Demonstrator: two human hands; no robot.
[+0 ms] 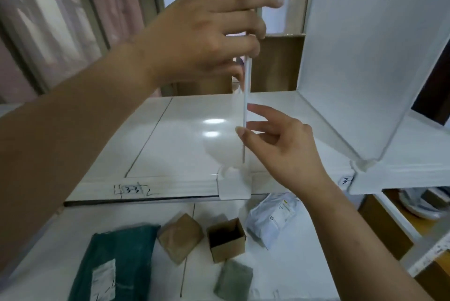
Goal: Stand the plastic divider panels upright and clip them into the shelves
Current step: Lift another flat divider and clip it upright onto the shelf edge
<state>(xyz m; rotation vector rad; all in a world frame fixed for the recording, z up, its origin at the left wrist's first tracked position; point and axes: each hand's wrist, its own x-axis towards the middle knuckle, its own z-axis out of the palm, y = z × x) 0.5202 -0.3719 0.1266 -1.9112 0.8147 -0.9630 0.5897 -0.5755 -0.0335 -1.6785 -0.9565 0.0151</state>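
Note:
A thin white plastic divider panel (pixel 246 96) stands upright, seen edge-on, on the white shelf (pixel 175 135). Its foot sits in a white clip (pixel 234 185) on the shelf's front lip. My left hand (pixel 214 25) grips the panel's upper part, fingers wrapped over its edge. My right hand (pixel 282 144) pinches the lower edge between thumb and fingertips. A second divider panel (pixel 370 62) stands upright to the right, its foot in another clip (pixel 362 165).
On the lower shelf lie a green parcel (pixel 114 261), a brown padded packet (pixel 181 236), an open small cardboard box (pixel 226 239), a white mailer bag (pixel 272 218) and a grey-green packet (pixel 233 281). Handwritten numbers (pixel 132 190) mark the shelf lip. Cardboard boxes stand behind.

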